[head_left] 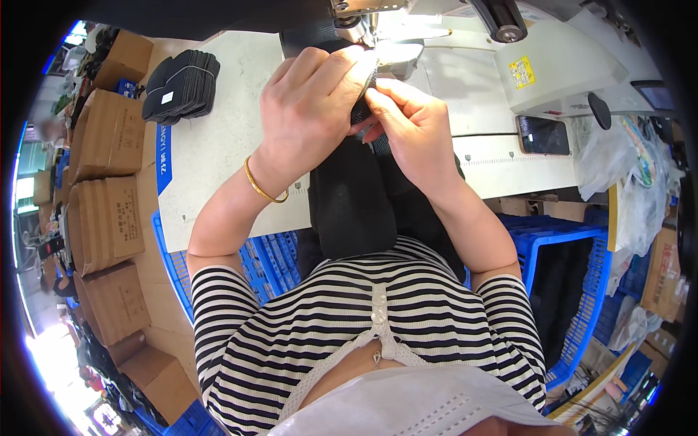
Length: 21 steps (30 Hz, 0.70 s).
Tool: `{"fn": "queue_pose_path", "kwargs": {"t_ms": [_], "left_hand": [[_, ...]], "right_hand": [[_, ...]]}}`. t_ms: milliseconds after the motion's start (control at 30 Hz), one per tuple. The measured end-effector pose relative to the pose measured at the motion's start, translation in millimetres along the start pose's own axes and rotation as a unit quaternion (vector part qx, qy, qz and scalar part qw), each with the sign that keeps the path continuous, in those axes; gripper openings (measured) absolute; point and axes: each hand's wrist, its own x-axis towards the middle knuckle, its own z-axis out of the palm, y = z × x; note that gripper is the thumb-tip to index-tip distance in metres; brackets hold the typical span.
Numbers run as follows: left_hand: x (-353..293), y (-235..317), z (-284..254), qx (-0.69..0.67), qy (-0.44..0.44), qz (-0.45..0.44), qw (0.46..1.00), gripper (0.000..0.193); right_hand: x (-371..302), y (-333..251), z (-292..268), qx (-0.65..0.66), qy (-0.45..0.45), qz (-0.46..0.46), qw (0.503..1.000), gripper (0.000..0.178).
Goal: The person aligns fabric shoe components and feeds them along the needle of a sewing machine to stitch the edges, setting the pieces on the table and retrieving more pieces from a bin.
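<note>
Under the sewing machine head (356, 27), a black fabric piece (361, 105) with a mesh-like edge is held between both my hands. My left hand (309, 105), a gold bangle at its wrist, is curled over the piece with fingertips close to the needle area. On the other side, my right hand (413, 123) pinches the fabric edge between thumb and fingers. Padded-looking black material (352, 207) hangs from below my hands over the table's front edge onto my lap. The needle tip and the left fingertips are partly lost in bright glare.
A tied stack of black pieces (182, 83) lies on the white table (225, 145) at left. At right are a phone (544, 136) and clear plastic bags (618, 163). Blue crates (560, 232) stand below; cardboard boxes (109, 221) line the left side.
</note>
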Motion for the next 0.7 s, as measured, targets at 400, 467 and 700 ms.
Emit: {"fn": "queue_pose_path", "kwargs": {"t_ms": [400,467,700], "left_hand": [[-1.0,-3.3,-0.3,-0.021,-0.002,0.002,1.000,0.040],[-1.3,-2.5,-0.9,-0.018,-0.004,0.000,1.000,0.040],[-3.3,1.6,-7.2,-0.084,0.001,-0.052,0.995,0.042]], "right_hand": [[0.1,0.2,2.9,0.000,-0.003,0.008,1.000,0.019],[-0.3,0.2,3.1,-0.004,-0.004,0.006,1.000,0.019],[-2.4,0.8,3.8,-0.003,0.003,0.013,1.000,0.019]]}}
